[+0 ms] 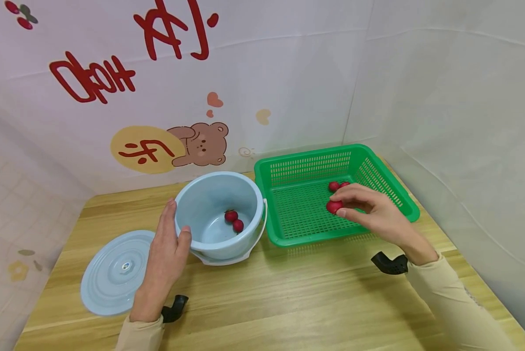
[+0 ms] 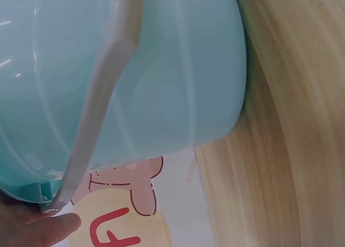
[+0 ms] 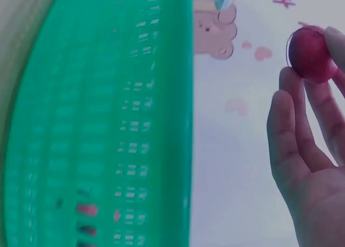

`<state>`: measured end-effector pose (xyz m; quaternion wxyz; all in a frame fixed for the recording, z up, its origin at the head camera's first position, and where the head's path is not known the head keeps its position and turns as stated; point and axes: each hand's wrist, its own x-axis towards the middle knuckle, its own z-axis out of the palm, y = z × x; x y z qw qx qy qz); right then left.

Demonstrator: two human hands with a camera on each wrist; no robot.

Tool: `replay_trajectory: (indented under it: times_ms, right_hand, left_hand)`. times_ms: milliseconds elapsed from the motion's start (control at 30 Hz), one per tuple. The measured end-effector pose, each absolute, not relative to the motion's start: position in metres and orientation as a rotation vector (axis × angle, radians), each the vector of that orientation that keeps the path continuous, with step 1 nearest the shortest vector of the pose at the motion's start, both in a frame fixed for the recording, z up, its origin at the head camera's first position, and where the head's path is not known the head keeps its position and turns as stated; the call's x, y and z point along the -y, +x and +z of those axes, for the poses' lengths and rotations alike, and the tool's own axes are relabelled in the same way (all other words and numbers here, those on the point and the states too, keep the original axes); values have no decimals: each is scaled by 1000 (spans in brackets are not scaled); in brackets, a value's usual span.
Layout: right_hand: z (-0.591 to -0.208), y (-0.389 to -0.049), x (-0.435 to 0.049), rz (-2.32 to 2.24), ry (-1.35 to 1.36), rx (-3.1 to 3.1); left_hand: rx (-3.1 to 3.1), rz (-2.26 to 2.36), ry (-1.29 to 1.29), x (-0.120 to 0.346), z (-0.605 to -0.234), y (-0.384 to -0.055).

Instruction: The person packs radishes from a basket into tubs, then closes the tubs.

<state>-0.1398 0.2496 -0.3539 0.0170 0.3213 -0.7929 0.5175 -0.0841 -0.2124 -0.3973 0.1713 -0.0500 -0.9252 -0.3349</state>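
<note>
My right hand [image 1: 376, 214] pinches a small round red radish [image 1: 334, 207] between thumb and fingertips, held over the green basket [image 1: 306, 240]. The right wrist view shows the same radish [image 3: 311, 54] with a thin root curving beside it. My left hand [image 1: 168, 253] rests at the left rim of the light blue bucket [image 1: 220, 251], its fingers extended along the outside. In the left wrist view, its fingers [image 2: 59, 229] lie by the handle's hinge. Two radishes [image 1: 231, 216] lie inside the bucket. More radishes [image 1: 334, 186] sit at the basket's far right, partly behind my right hand.
A round light blue lid [image 1: 113, 278] lies on the wooden table [image 1: 280, 302] left of the bucket, partly behind my left hand. The bucket's white handle [image 1: 262, 239] hangs down on its right and front. A printed cloth wall [image 1: 289, 73] rises behind the table.
</note>
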Motion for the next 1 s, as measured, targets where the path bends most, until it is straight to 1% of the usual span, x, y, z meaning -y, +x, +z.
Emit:
replay_trajectory:
  times_ms: [400,700,1000]
  right_hand:
    - [-352,-134,-208,1558,1030,2379]
    - [-352,-132,-170,1622,1128,2244]
    - [-348,-131,-139,1689,1105,2181]
  left_hand:
    - [2611,-935,-147,212,-399,-85]
    - [2625,-942,-141,213,-398,-83]
    - [2631,-952,-144,213,-396,-83]
